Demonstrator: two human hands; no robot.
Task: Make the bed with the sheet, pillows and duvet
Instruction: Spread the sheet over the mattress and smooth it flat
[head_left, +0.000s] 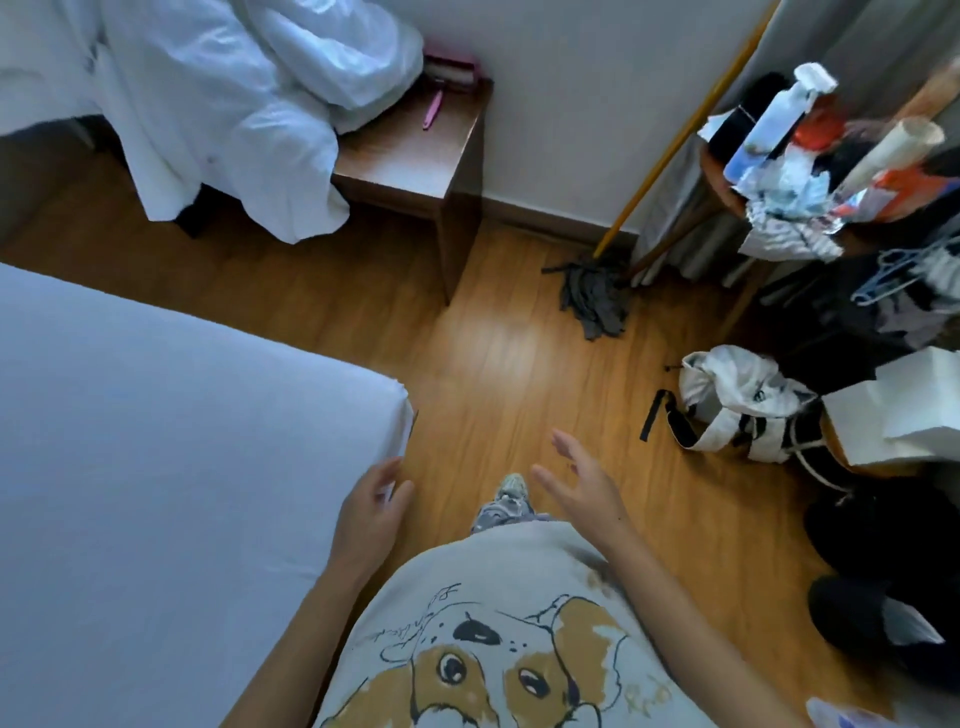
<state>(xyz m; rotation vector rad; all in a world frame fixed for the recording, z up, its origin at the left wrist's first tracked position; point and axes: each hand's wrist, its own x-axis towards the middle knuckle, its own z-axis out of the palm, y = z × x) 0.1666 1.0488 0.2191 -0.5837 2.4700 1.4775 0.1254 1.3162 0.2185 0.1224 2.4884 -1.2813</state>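
Bed (156, 467): fitted sheet (182, 415) on, corner partly hidden by left hand (371, 512), grip loose, touching it. Right hand (582, 480): open, empty. Duvet (234, 104): heaped on far bed, cut off. Shirt script unreadable.

Bed sheet (156, 467) is plain white with a bluish cast, no pattern. Duvet (234, 104) up at 11 o'clock is white too. Floor (519, 364) is warm honey-orange wood planks. Brown wooden nightstand (415, 150) has a pink pen (432, 109) on it. Mop (592, 296) at 1 o'clock: grey strands, yellow handle. T-shirt (493, 623) is light grey with a tan-and-white cartoon dog print (black outlines). Bag (737, 405) at 3 o'clock is white with black straps.
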